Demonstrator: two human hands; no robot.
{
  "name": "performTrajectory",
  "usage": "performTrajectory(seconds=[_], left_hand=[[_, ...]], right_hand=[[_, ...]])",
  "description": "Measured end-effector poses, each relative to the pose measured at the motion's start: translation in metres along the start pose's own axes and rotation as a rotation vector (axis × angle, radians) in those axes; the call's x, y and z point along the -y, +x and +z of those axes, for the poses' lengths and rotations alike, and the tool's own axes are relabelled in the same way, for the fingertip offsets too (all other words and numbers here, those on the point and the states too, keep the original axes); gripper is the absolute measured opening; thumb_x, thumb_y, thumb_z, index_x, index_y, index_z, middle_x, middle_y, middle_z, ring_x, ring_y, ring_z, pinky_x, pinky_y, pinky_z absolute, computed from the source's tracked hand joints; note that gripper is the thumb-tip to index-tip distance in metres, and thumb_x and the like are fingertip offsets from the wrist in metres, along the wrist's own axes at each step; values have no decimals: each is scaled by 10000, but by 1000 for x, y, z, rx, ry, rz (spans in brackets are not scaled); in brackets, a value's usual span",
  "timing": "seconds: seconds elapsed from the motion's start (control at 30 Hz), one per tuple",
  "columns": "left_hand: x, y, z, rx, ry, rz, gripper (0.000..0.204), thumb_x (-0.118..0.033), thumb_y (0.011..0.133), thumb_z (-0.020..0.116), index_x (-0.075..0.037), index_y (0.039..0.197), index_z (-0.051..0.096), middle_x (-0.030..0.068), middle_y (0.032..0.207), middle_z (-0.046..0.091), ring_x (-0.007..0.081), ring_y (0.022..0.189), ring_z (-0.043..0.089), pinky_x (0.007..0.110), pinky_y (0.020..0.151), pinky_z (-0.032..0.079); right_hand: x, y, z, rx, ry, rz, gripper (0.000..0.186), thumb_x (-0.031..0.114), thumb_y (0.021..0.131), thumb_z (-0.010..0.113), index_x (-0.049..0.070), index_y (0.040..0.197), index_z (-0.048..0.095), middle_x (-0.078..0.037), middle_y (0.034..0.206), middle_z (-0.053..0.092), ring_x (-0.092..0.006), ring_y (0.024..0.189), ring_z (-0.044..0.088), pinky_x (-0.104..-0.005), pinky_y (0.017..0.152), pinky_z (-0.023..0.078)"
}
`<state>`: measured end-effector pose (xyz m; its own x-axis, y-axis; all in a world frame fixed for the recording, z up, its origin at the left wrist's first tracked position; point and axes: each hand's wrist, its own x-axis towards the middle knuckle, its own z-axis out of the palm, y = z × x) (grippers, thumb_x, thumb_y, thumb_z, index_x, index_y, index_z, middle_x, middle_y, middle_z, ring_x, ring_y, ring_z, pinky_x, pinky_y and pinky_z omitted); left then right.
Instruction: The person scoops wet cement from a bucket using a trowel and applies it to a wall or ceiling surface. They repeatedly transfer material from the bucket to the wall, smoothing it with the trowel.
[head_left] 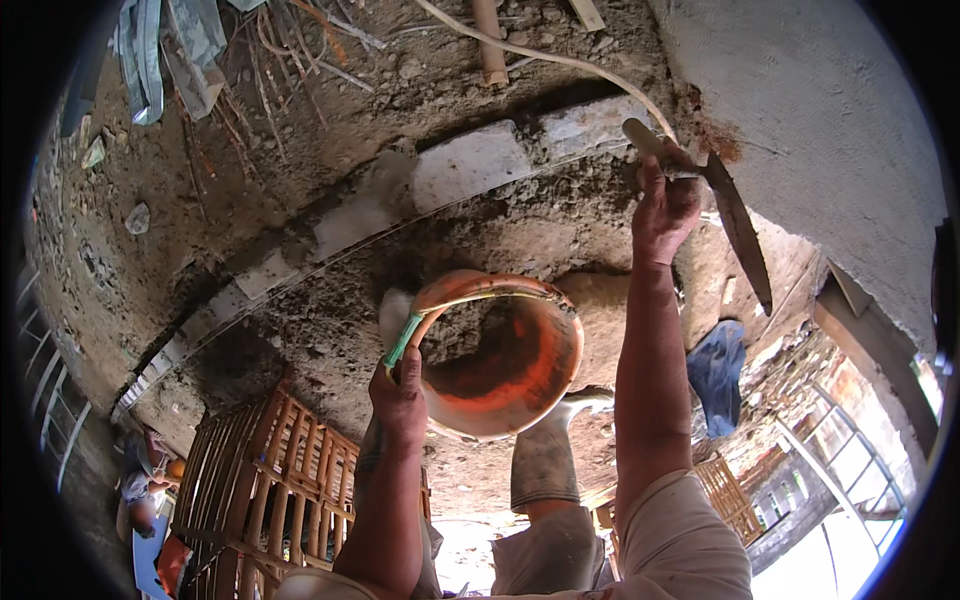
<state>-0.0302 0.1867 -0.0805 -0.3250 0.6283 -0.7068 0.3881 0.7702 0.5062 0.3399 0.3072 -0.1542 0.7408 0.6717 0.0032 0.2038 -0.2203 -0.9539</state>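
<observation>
My left hand (400,402) is closed around the green-wrapped handle of an orange bucket (574,350), beside its rim. The bucket is tipped so that its inside shows, with dark grey residue stuck to the bottom and wall. Farther out to the right, my right hand (664,215) grips a trowel (738,232) by its handle. The trowel's long pointed blade hangs down to the right, near the grey wall, and is apart from the bucket. A low row of pale blocks (470,165) curves across the ground beyond the bucket.
A string (370,243) runs along the blocks. The plastered wall (830,110) rises at right; a pale hose (560,58) crosses the far soil. Metal strips (195,45) lie far left. A slatted wooden crate (270,480) stands near left, another person (140,480) beyond it. Blue cloth (716,375) lies right.
</observation>
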Motion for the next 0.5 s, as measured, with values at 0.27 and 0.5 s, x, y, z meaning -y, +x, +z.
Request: performTrajectory(seconds=[0.27,0.5], left_hand=[[-11,0,7,32,-14,4,472,-433,914,664,34,980,635,96,767,609,182,710,538,355,677,453],[-17,-3,-1,34,25,-22,423,-396,914,678,22,966,642,60,752,596,153,700,519,330,666,438]], right_hand=[[-41,24,32,-40,-526,-128,292,167,869,741,61,1125,650,-99,979,729,-199,924,693,-329,813,538],[-2,20,35,21,-15,-104,317,138,900,697,50,1194,618,-122,1063,707,-177,803,657,-313,696,517]])
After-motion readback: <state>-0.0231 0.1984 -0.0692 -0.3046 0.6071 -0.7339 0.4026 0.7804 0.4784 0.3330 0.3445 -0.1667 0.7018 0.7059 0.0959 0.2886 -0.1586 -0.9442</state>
